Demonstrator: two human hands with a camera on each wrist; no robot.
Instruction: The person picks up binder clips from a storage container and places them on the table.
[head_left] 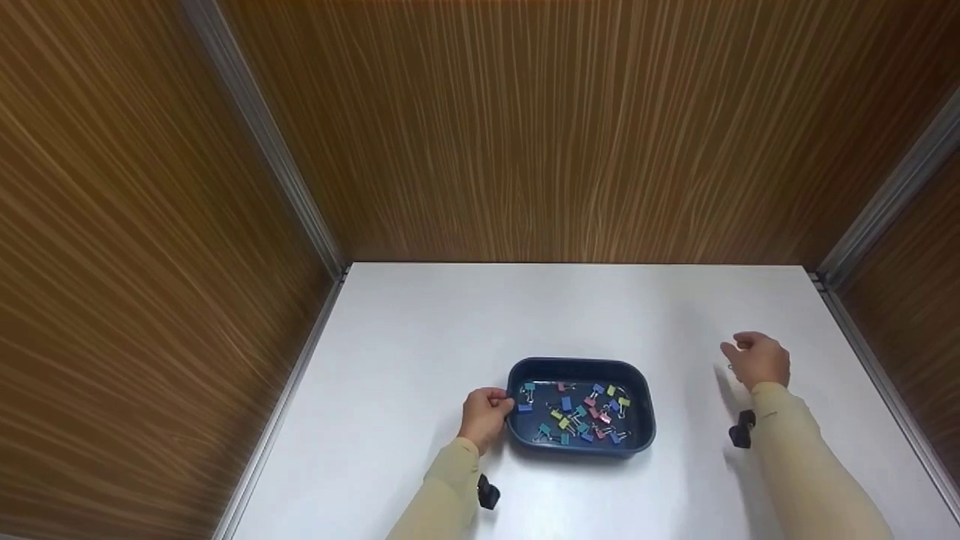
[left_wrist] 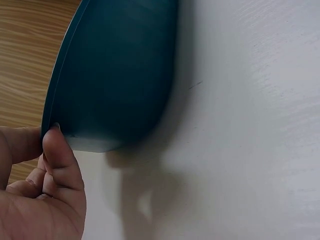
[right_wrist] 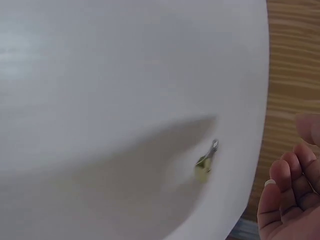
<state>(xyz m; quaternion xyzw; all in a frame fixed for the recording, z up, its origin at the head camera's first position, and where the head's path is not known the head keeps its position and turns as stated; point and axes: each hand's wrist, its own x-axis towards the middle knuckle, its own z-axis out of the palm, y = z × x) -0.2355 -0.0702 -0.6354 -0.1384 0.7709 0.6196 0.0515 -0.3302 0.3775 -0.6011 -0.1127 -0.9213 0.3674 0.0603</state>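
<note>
A dark blue rectangular tray (head_left: 643, 420) sits on the white table, with several small coloured binder clips (head_left: 566, 403) scattered over its floor. At its left end my left hand (head_left: 484, 415) pinches the rim between thumb and fingers; the left wrist view has this hand (left_wrist: 47, 185) gripping the edge of the teal-looking tray wall (left_wrist: 115, 75). Off to the right, my right hand (head_left: 761, 360) is over the table, fingers loosely curled and holding nothing. A yellow binder clip (right_wrist: 202, 172) with a silver handle lies on the table beside that hand (right_wrist: 295, 195) in the right wrist view.
The white tabletop (head_left: 420, 322) meets a wood-grain back panel (head_left: 525, 135). Wood-grain side walls (head_left: 135, 262) with grey metal edging (head_left: 274, 142) stand at left and right. Black wrist devices (head_left: 487, 493) are on both sleeves.
</note>
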